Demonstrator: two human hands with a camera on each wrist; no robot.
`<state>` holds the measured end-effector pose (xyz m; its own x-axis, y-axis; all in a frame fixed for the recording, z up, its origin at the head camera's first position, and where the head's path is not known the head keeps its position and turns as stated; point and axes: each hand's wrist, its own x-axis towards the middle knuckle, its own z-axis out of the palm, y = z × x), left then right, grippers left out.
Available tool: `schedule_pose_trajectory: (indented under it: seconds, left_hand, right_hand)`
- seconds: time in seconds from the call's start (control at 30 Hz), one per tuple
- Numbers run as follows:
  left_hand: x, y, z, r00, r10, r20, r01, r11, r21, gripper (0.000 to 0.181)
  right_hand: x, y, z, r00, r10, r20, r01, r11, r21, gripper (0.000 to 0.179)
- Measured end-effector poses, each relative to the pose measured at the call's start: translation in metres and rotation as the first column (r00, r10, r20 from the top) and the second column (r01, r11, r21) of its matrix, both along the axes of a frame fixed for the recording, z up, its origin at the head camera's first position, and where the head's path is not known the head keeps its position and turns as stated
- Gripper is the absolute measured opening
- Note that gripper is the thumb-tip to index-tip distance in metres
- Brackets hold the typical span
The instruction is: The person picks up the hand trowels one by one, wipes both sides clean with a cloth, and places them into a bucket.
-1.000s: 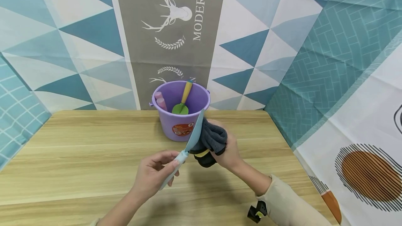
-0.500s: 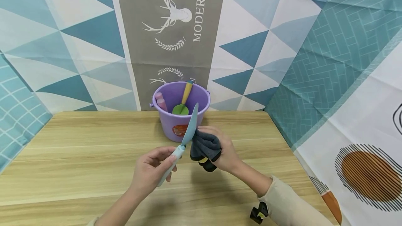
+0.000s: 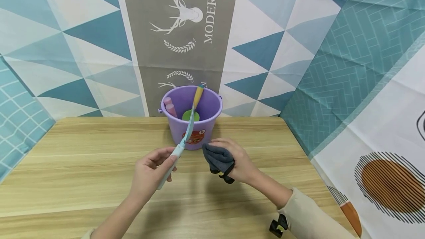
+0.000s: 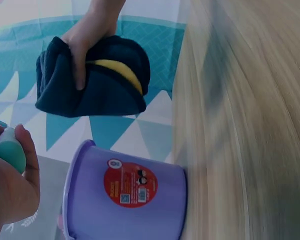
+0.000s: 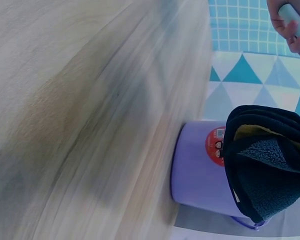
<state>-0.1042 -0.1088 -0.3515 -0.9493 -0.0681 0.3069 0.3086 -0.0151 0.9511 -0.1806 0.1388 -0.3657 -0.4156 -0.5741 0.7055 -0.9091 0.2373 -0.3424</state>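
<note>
My left hand (image 3: pixel 150 172) holds a light-blue trowel (image 3: pixel 189 130) by its pale handle, thumb on top. The blade points up and away, seen nearly edge-on, and overlaps the bucket from the head view. My right hand (image 3: pixel 241 163) grips a bunched dark grey cloth (image 3: pixel 217 156) with black edging and a yellow strip. In the left wrist view the folded cloth (image 4: pixel 95 87) hangs from the fingers, well apart from the trowel. Both hands are above the table, in front of a purple bucket (image 3: pixel 210 130).
Inside the bucket stand a green-bladed shovel with a yellow handle (image 3: pixel 198 97) and pink sticks (image 3: pixel 170 109). The bucket sits near the back edge of the wooden table (image 3: pixel 99 150). Patterned cloth sheets (image 3: pixel 262 28) hang behind and to the right.
The trowel has come away from the cloth, my left hand drawing it left and toward me. My right hand has lowered slightly, still holding the cloth. The bucket has stayed put.
</note>
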Motion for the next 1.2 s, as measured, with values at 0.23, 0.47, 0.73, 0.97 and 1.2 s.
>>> schedule_pose_trajectory:
  seconds: [0.23, 0.47, 0.73, 0.97, 1.2]
  left_hand:
    - [-0.002, -0.007, 0.002, 0.998, -0.024, 0.057, 0.026, 0.999, -0.03, 0.029]
    - [-0.003, -0.013, 0.006, 0.994, 0.024, 0.111, -0.005, 0.986, -0.165, 0.035]
    - [-0.005, -0.018, 0.015, 0.98, 0.069, 0.185, -0.012, 0.956, -0.292, 0.037]
    - [-0.008, -0.02, 0.024, 0.976, 0.154, 0.154, -0.08, 0.912, -0.402, 0.038]
    - [-0.017, -0.023, 0.027, 0.967, 0.249, 0.048, -0.2, 0.865, -0.46, 0.038]
  right_hand:
    - [0.001, 0.005, 0.0, 1.0, -0.025, -0.001, 0.025, 0.998, 0.05, 0.037]
    - [0.001, 0.011, -0.001, 0.998, -0.062, -0.026, 0.064, 0.991, 0.121, 0.045]
    - [0.003, 0.015, 0.0, 0.976, -0.112, -0.188, 0.164, 0.941, 0.296, 0.055]
    - [0.004, 0.016, -0.001, 0.939, -0.09, -0.331, 0.232, 0.878, 0.419, 0.054]
    - [0.004, 0.018, -0.003, 0.925, -0.078, -0.373, 0.267, 0.83, 0.49, 0.057]
